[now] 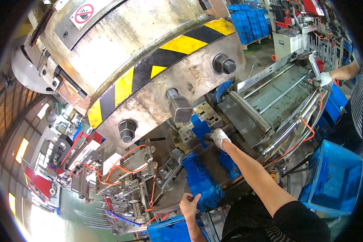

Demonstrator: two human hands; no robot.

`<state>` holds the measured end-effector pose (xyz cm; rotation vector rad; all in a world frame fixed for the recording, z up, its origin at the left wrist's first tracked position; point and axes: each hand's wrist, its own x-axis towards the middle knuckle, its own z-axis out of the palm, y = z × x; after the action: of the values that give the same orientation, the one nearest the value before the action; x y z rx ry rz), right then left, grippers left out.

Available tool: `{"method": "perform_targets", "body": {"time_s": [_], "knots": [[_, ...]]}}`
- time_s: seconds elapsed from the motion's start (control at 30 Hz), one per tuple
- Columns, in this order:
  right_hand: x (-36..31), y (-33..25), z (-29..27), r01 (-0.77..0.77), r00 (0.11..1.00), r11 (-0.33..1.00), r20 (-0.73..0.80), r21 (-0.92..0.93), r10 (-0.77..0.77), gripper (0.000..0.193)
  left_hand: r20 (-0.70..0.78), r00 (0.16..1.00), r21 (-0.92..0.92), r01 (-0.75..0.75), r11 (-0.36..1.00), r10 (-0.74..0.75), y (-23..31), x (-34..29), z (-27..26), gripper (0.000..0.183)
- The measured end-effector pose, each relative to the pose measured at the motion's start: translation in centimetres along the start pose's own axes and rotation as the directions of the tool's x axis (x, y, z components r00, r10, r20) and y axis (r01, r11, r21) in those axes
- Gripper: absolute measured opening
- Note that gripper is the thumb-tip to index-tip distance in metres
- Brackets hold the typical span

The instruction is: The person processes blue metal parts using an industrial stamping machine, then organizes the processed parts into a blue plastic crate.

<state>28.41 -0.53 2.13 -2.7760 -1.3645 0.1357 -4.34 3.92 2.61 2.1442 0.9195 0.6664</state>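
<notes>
My right hand [219, 139], in a white glove, reaches to the lower die under the press. Its fingers close around a small dark object [208, 137] at the edge of a flat blue part [200, 128], which lies against the metal die block [207, 113]. My bare left hand [189, 205] is nearer to me, its fingers curled at the left edge of a pile of flat blue parts [199, 177]. Whether it pinches one of them is hard to see. More blue parts [228, 164] lie beneath my right forearm.
Above hangs the press ram [181, 60] with yellow-black stripes and large bolts. A metal roller frame [278, 97] stands right, where another person's gloved hand [323, 79] rests. Blue crates [336, 177] [171, 230] stand lower right and below. Orange hoses [117, 167] cross the left machinery.
</notes>
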Motion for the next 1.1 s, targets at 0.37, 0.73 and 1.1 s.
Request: {"method": "perform_targets", "body": {"time_s": [0.37,0.73,1.1], "knots": [[0.1,0.1,-0.9,0.003,0.998,0.999,0.066,-0.040,0.000,0.019,0.168,0.980,-0.407,0.171,0.897,-0.110,-2.0,1.4,-2.0,0.022],[-1.8,-0.7,-3.2,0.039,0.999,0.999,0.013,-0.037,-0.039,0.017,0.145,0.963,-0.718,0.261,0.645,-0.228,2.2,0.9,0.1,0.021],[-0.7,3.0,1.1,0.037,0.982,0.834,-0.174,0.550,0.071,0.015,0.234,0.959,-0.750,0.284,0.598,-0.163,3.5,0.2,1.4,0.020]]}}
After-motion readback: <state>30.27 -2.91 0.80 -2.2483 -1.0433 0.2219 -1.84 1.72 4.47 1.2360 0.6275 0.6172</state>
